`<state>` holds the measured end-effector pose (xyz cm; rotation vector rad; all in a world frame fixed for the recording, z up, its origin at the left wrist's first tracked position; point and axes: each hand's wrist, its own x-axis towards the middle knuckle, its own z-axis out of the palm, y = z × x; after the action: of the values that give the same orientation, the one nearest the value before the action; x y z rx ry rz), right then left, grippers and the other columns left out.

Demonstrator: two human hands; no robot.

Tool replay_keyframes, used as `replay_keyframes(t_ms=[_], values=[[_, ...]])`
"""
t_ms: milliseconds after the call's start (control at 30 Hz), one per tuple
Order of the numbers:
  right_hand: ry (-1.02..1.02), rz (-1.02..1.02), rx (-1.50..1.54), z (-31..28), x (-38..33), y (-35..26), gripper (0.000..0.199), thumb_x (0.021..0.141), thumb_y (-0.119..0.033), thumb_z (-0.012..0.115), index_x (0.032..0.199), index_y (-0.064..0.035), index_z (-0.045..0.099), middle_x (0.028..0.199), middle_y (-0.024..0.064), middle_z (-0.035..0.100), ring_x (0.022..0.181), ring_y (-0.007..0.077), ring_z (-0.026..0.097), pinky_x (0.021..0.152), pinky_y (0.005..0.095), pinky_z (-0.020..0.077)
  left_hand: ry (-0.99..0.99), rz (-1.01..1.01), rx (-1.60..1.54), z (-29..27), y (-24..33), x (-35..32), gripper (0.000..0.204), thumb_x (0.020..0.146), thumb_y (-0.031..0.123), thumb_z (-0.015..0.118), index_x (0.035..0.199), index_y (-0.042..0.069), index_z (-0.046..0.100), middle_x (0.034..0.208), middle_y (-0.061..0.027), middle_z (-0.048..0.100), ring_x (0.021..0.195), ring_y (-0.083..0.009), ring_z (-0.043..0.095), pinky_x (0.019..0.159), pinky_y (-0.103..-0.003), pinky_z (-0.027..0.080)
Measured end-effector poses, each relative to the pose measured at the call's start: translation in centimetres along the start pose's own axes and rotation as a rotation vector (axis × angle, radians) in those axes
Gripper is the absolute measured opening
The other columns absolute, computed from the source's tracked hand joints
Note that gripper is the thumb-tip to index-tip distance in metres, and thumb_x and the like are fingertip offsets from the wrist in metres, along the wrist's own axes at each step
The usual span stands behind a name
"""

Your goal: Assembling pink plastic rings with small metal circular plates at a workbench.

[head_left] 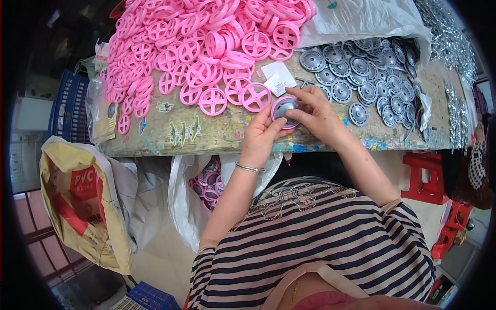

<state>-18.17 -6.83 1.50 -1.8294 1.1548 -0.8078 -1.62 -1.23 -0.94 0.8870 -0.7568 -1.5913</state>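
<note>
A pink toy wheel with a silver-grey hubcap (281, 107) seated in its face is held between my two hands, just above the table's front edge. My left hand (258, 133) grips the wheel's left and lower rim, its thumb near the hubcap. From the right, my right hand (321, 118) closes round the rim, and its thumb presses on the hubcap's face. Beyond my hands lies a large heap of pink spoked wheels (213, 101). To the right spread many loose grey hubcaps (357, 114), mostly lying flat.
White paper slips (280, 81) lie just beyond my hands on the worn table (232, 135). A white bag (181, 206) below the edge contains capped pink wheels (210, 194). A yellow sack (121, 227) stands left; a red stool (423, 178) right. Silver tinsel (454, 46) lies far right.
</note>
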Motion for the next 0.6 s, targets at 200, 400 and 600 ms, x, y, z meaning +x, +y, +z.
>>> replay_keyframes(t_ms=[200, 400, 600], values=[[-0.164, 0.213, 0.224, 0.0, 0.3, -1.0, 0.027, 0.083, -0.008, 0.069, 0.107, -0.0007, 0.061, 0.090, 0.0024, 0.064, 0.082, 0.0078, 0.058, 0.073, 0.0236, 0.0485, 0.019, 0.036, 0.015, -0.4, -0.4, 0.0, 0.040, 0.094, 0.000, 0.050, 0.134, -0.001, 0.044, 0.121, -0.0098, 0.056, 0.104, -0.0174, 0.060, 0.087, -0.033, 0.056], [-0.164, 0.242, 0.254, 0.3, -0.1, -1.5, 0.024, 0.084, -0.011, 0.068, 0.105, -0.0012, 0.061, 0.087, 0.0013, 0.063, 0.079, 0.0067, 0.057, 0.069, 0.0229, 0.0480, 0.014, 0.084, 0.021, -0.6, -0.4, -0.5, 0.041, 0.095, 0.002, 0.050, 0.135, -0.001, 0.043, 0.121, -0.0095, 0.056, 0.105, -0.0183, 0.060, 0.087, -0.035, 0.057], [-0.181, 0.215, 0.236, 1.2, 0.2, -0.9, 0.037, 0.085, -0.024, 0.069, 0.113, -0.0017, 0.059, 0.101, 0.0074, 0.062, 0.084, 0.0128, 0.058, 0.074, 0.0273, 0.0492, 0.463, 0.217, 0.472, -2.7, -0.2, -5.3, 0.033, 0.097, 0.015, 0.052, 0.126, -0.002, 0.054, 0.110, -0.0055, 0.060, 0.093, -0.0099, 0.057, 0.078, -0.023, 0.047]])
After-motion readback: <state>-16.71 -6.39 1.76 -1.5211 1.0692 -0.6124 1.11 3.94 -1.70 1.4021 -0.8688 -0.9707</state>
